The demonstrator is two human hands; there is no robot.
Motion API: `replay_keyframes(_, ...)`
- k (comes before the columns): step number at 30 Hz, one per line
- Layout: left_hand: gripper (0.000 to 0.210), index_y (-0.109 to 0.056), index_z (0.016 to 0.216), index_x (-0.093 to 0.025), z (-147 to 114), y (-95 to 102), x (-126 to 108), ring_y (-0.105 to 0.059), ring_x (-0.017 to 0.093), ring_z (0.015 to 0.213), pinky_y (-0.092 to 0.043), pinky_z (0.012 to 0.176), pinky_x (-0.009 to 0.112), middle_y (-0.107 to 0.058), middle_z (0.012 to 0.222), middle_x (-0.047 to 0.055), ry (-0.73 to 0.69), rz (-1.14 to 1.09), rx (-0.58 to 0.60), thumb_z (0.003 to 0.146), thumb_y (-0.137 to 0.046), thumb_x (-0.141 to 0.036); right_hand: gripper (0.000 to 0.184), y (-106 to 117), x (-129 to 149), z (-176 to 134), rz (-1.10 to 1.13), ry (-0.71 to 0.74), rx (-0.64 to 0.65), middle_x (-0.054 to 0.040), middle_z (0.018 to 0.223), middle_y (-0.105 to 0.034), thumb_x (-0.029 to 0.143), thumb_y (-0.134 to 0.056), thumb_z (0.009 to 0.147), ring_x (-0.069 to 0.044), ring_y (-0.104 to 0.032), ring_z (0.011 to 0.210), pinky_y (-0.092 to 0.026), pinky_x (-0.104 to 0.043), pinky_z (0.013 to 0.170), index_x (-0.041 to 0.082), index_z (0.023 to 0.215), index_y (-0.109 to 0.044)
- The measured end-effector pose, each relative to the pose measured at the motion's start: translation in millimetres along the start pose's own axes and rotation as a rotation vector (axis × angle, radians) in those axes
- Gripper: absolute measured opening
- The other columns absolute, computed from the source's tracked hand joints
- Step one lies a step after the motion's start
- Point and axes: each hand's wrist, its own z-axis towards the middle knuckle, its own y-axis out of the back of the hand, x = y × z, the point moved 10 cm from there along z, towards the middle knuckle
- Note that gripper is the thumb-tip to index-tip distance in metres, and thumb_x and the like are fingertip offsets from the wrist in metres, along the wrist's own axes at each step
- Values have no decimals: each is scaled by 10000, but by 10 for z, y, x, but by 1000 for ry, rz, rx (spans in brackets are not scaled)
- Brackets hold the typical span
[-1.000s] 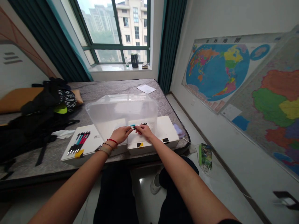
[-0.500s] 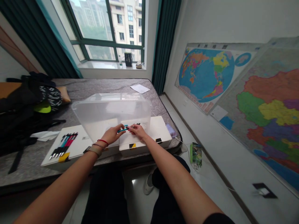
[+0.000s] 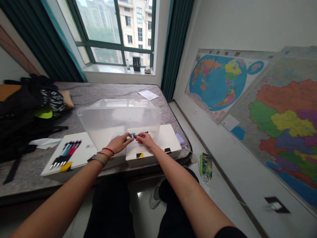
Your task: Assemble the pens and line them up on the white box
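Both hands meet over a white box point(image 3: 135, 158), in front of a clear plastic bin point(image 3: 119, 115). The fingers of my left hand point(image 3: 119, 143) are closed on a teal pen point(image 3: 129, 138), which points toward the other hand. My right hand point(image 3: 146, 141) pinches at the dark end of that pen; whether this is one pen or separate parts I cannot tell. A dark tip shows just beyond the right fingers. On the white box point(image 3: 85, 140) to the left lies a row of pens point(image 3: 65, 153), several in black, teal and red.
The boxes and bin stand on a grey mattress point(image 3: 104, 89). A heap of dark clothes and bags point(image 3: 24, 112) lies at the left. White paper point(image 3: 148, 95) rests toward the window, and crumpled paper point(image 3: 47, 142) beside the left box. A green package point(image 3: 206, 165) is on the floor.
The view has shifted slightly. Both hands stay together at the pen, with little visible movement of the fingers.
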Motion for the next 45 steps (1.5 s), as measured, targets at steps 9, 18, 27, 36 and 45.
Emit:
replay_keyframes(9,446,-645,1054,-264,-85,94,-42,-661,244,894,-444,742,305,-718,987,79,-59,111,-28,956,-316,-550,407,-27,87,-48,-114,41,-32,3,639,-641,541,-756,679,-87,-513,541,-419,-215,545,158,760,-642)
replay_keyframes(18,462,-650,1067,-253,-26,-7,37,-660,240,811,-443,721,301,-714,852,53,20,-55,4,911,-383,-596,378,11,49,-21,-119,60,-75,5,725,-654,455,-791,632,-104,-556,610,-467,-240,603,181,837,-630)
replay_keyframes(27,440,-698,841,-248,-80,30,277,-632,217,747,-428,700,284,-709,810,58,59,-144,8,901,-393,-559,348,39,17,-4,-150,43,-85,-13,765,-678,388,-790,620,-112,-574,634,-496,-249,631,180,863,-652)
replay_keyframes(36,253,-715,913,-230,-70,179,407,-656,252,854,-461,766,322,-713,923,117,264,4,-80,837,-558,-413,368,199,-17,9,-166,108,-253,-42,764,-685,418,-705,729,-149,-648,662,-520,-249,566,173,983,-603)
replay_keyframes(45,192,-715,888,-151,-21,455,282,-660,321,908,-461,780,399,-694,962,211,300,195,-9,837,-534,-190,289,246,-36,-1,-84,125,-308,1,666,-622,382,-641,780,-180,-695,683,-529,-237,522,204,944,-482)
